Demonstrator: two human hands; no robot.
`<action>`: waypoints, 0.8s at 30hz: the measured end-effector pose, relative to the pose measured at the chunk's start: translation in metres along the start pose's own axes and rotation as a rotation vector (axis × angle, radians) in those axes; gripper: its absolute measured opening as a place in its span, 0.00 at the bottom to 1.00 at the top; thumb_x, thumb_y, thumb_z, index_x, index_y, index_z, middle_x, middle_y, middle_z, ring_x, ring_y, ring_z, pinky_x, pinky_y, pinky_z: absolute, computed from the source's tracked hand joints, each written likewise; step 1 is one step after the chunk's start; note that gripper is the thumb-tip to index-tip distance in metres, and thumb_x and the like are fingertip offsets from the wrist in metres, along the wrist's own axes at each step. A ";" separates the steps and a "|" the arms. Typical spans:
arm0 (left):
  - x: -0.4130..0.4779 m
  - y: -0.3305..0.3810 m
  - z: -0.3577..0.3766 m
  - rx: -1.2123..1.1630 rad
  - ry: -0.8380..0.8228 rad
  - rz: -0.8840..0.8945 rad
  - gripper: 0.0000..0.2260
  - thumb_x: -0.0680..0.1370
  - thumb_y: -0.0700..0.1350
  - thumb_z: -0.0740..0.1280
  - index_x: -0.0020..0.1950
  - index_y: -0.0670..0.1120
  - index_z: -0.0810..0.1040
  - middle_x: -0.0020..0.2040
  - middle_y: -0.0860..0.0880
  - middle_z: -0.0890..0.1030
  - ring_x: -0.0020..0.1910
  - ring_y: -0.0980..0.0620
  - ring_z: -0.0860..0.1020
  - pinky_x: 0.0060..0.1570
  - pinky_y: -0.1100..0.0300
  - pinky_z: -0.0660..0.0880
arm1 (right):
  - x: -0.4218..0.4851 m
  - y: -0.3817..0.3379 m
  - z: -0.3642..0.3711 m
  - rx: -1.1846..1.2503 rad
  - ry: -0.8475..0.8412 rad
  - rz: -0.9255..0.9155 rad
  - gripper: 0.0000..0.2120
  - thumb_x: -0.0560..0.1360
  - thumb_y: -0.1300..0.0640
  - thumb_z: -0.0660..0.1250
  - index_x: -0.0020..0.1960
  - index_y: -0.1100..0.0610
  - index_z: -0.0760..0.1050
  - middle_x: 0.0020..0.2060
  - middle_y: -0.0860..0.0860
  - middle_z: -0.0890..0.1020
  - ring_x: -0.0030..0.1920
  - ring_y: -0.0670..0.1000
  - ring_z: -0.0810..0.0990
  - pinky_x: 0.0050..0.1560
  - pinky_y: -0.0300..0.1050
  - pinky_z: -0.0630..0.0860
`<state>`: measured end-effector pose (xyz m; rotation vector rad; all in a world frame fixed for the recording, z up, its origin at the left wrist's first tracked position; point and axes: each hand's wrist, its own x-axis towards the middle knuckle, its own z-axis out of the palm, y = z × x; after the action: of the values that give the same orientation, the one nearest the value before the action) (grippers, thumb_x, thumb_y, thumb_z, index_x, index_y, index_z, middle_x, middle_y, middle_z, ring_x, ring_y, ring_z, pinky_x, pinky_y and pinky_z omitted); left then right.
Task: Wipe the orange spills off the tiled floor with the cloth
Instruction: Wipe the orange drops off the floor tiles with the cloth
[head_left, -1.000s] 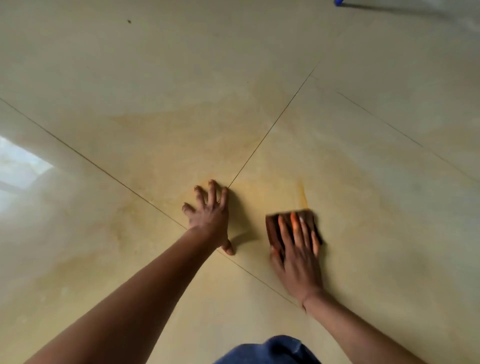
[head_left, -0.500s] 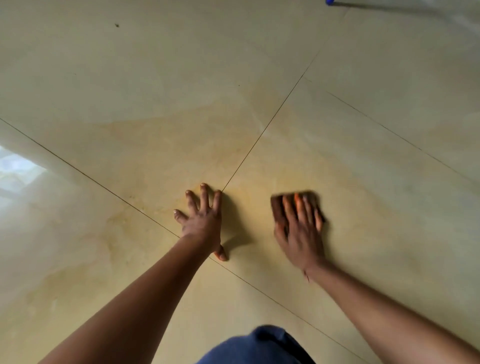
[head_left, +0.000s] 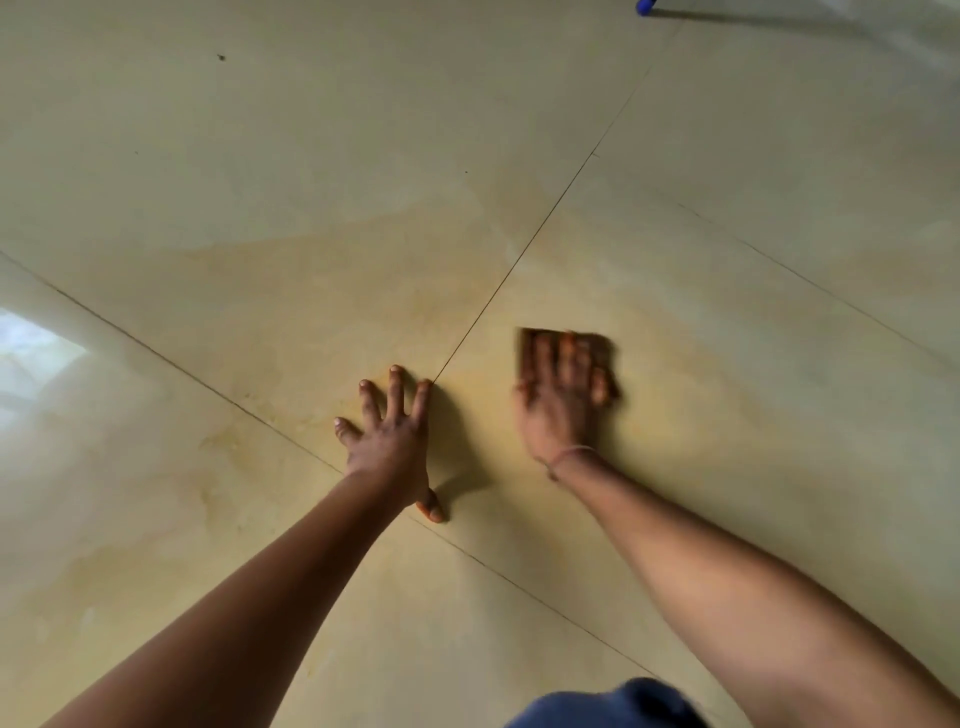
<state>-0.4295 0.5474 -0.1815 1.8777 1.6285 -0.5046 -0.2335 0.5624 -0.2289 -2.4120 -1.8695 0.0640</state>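
Right hand (head_left: 563, 402): pressed flat on the cloth (head_left: 597, 345), fingers spread over it, not curled around it; blurred
Left hand (head_left: 392, 436): palm down on the tiled floor (head_left: 260, 156), fingers splayed wide, holding nothing, thumb stretched back toward the person
Cloth: dark brown, lying flat on the floor under the right hand's fingers, its far edge and right corner showing past the fingertips
Wrist band (head_left: 571, 454): thin, around the right wrist
Orange spills (head_left: 467, 374): pale yellow-orange smears on the tiles between and around both hands, more streaks off to the left
Grout lines (head_left: 545, 223): cross just beside the left hand
Blue fabric (head_left: 608, 706): at the bottom edge
Blue object (head_left: 644, 6): small, at the top edge, too cut off to identify
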 end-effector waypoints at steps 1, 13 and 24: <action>-0.001 -0.003 0.002 -0.023 0.011 0.009 0.67 0.56 0.56 0.83 0.78 0.50 0.35 0.77 0.46 0.31 0.76 0.36 0.35 0.70 0.31 0.50 | -0.012 -0.028 0.006 0.020 -0.016 -0.106 0.31 0.74 0.43 0.51 0.75 0.54 0.63 0.73 0.58 0.65 0.74 0.60 0.60 0.72 0.61 0.55; -0.072 -0.150 0.021 -0.208 0.244 -0.170 0.63 0.58 0.66 0.77 0.79 0.50 0.40 0.78 0.47 0.35 0.77 0.44 0.38 0.74 0.40 0.46 | -0.016 -0.111 0.020 0.050 -0.069 -0.290 0.32 0.74 0.42 0.51 0.76 0.54 0.61 0.74 0.59 0.63 0.75 0.60 0.57 0.73 0.60 0.52; -0.154 -0.269 0.059 -0.370 0.270 -0.533 0.63 0.57 0.68 0.76 0.79 0.49 0.41 0.79 0.48 0.40 0.78 0.42 0.43 0.72 0.36 0.52 | -0.033 -0.176 0.022 0.115 -0.132 -0.464 0.33 0.72 0.43 0.52 0.74 0.55 0.63 0.74 0.60 0.64 0.74 0.61 0.60 0.72 0.60 0.52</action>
<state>-0.7148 0.4118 -0.1791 1.2740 2.2389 -0.1387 -0.4134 0.5751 -0.2345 -1.8866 -2.3596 0.2930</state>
